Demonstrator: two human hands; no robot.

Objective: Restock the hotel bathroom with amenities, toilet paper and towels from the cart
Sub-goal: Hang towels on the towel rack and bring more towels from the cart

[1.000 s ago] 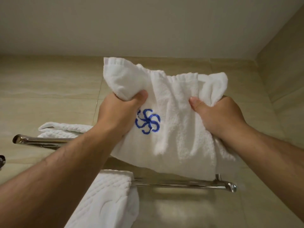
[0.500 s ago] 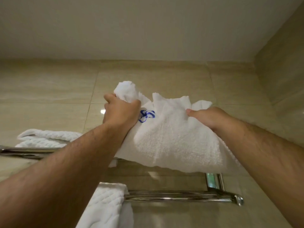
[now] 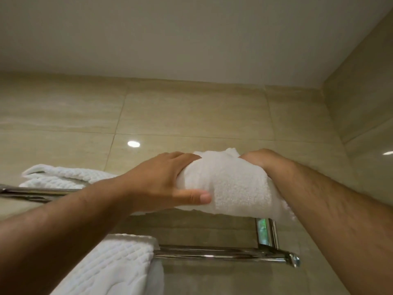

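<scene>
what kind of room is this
Most likely a hotel bathroom: glossy beige wall tiles, a chrome towel rack fixed to the wall, and white towels on its bars. The left hand grips another towel at the top level.

- A plain off-white matte ceiling (image 3: 191,35) fills the upper part of the view.
- Below it, the back wall of large glossy beige stone-look tiles (image 3: 191,111) shows thin grout lines.
- A side wall of the same beige tile (image 3: 361,92) meets it in a corner at the right.
- A small bright oval lamp reflection (image 3: 133,143) sits on the back wall; a second glint (image 3: 388,153) shows on the side wall.
- A polished chrome tubular lower rail (image 3: 223,253) runs level before the back wall and ends in a rounded cap (image 3: 295,260) at the right.
- A chrome upper rail (image 3: 32,190) shows at the left edge.
- A short chrome bracket (image 3: 266,233) rises from the lower rail — near its right end.
</scene>
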